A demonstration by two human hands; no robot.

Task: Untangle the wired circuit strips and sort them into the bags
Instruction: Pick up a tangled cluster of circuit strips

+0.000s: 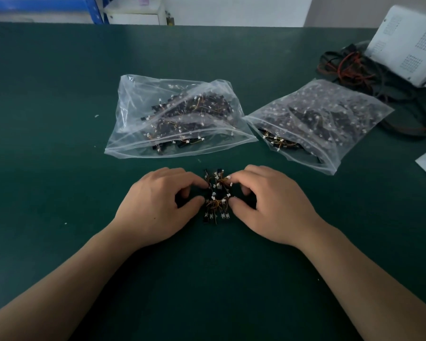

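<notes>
While, on the green table (47,168), our left hand (158,205) pinches one side of the tangled circuit strips (217,196) and our right hand (268,205) pinches the other, just before two bags (369,107), we judge that a hard pull may snap thin wires.

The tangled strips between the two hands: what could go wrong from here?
1. The left hand and the right hand pinch the tangled strips from both sides; a hard pull may tear a thin wire off.
2. The left bag and the right bag hold look-alike parts, so a freed strip may go into the wrong one.
</notes>
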